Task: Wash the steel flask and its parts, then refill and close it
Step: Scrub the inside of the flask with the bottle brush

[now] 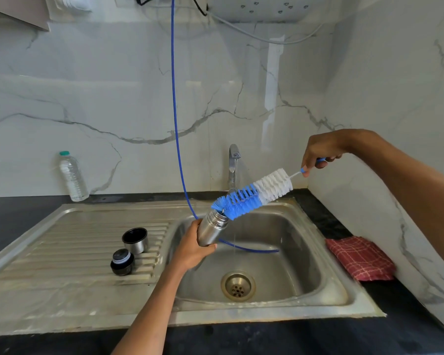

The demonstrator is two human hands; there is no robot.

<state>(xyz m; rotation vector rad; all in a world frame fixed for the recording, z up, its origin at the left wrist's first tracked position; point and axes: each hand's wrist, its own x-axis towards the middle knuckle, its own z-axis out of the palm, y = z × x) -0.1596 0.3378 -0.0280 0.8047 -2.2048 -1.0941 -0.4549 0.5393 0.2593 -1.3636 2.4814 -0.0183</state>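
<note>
My left hand (193, 245) grips the steel flask (212, 230) and holds it tilted over the sink basin, mouth up and to the right. My right hand (318, 155) holds the blue handle of a bottle brush (254, 196) with blue and white bristles. The brush's blue tip is at the flask's open mouth. On the ribbed drainboard to the left stand the steel cup lid (135, 240) and the dark stopper (122, 261).
The steel sink (331, 285) has a drain (238, 285) in its middle. A thin stream runs from the tap (233, 165). A blue hose (176, 119) hangs into the basin. A plastic water bottle (73, 176) stands at the back left, a red checked cloth (360, 258) lies at right.
</note>
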